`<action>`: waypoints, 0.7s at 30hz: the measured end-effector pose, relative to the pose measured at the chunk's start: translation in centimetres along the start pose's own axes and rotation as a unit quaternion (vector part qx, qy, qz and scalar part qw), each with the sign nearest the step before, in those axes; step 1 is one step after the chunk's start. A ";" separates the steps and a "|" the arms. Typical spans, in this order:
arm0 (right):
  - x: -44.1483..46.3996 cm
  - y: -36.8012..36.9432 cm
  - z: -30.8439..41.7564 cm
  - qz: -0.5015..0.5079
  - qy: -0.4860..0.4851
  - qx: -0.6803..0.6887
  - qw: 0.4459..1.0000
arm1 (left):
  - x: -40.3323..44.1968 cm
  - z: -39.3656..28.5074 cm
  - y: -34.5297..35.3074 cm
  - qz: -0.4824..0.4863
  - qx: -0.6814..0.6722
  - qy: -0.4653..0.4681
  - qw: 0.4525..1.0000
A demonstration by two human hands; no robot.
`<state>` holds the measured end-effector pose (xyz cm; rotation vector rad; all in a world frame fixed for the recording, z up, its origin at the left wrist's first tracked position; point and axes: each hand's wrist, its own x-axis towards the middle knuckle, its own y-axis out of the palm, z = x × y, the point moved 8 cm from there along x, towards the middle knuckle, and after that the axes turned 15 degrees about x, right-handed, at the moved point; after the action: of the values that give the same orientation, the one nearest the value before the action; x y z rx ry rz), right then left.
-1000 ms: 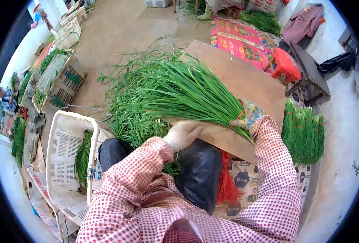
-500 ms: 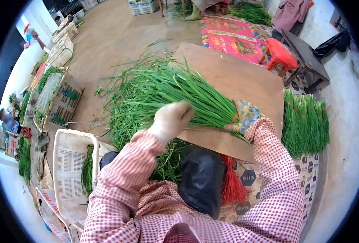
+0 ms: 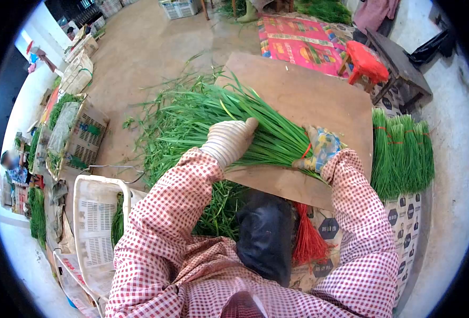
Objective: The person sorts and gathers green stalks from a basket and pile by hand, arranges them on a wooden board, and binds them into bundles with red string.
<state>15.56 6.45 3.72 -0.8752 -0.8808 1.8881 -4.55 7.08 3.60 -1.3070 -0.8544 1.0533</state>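
A large bundle of garlic chives [image 3: 271,124] lies slantwise over a brown board [image 3: 324,98], its leafy ends fanning left. A red tie [image 3: 307,151] circles it near the base. My right hand [image 3: 320,150], in a blue and yellow patterned glove, is closed around the base beside the tie. Wearing a white ribbed glove, my left hand [image 3: 227,141] is closed on leaves at the near side of the bundle, thumb on top. Its fingertips are partly hidden among the leaves.
Tied chive bundles [image 3: 401,153] stand at the right. Red ties [image 3: 307,238] hang beside a black bag [image 3: 266,233] before me. At left are a white basket [image 3: 99,233] and a filled crate [image 3: 83,140]. A red stool [image 3: 365,61] stands beyond the board.
My left hand, blurred before, has moved slightly and now shows clearly on the leaves. My right hand keeps its hold at the base. The view has shifted slightly.
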 end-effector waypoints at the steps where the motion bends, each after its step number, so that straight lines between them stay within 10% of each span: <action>1: 0.1 0.0 0.0 0.003 0.005 -0.006 1.000 | -0.1 0.1 -0.4 -0.003 0.002 -0.001 1.000; 15: -0.7 -0.3 0.7 -0.002 0.011 0.012 1.000 | -1.6 -1.8 -3.0 -0.039 0.070 0.054 0.995; 21: -0.9 -0.5 0.6 0.000 0.023 0.005 1.000 | -4.0 -2.0 -0.7 -0.055 -0.120 0.035 0.991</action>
<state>15.59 5.67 4.63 -0.9087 -0.8422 1.8630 -3.86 2.72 4.37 -1.4715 -1.0118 0.8318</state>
